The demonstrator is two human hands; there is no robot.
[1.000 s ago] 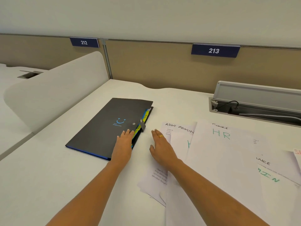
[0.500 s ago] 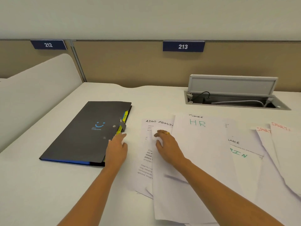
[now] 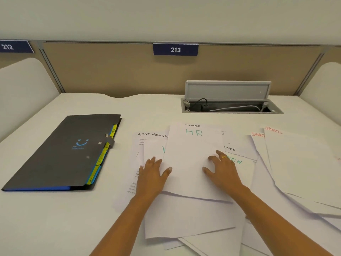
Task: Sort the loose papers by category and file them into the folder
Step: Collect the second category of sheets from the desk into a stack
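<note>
Loose white paper sheets (image 3: 186, 157), the topmost marked HR in green, lie overlapped on the white worktop (image 3: 147, 108) right of the closed black tabbed folder (image 3: 60, 152), with left hand (image 3: 153, 174) and right hand (image 3: 223, 172) resting flat upon them, fingers (image 3: 152, 161) spread, gripping nothing.

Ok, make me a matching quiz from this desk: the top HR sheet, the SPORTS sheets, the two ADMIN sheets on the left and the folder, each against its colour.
Column one:
1. HR sheet
2. SPORTS sheets
3. ADMIN sheets
4. folder

Column two:
A. black lettering
B. dark cover, blue edge
C. red lettering
D. green lettering

Pairs: 1-D, 2-C, 3-A, 4-B.
</note>
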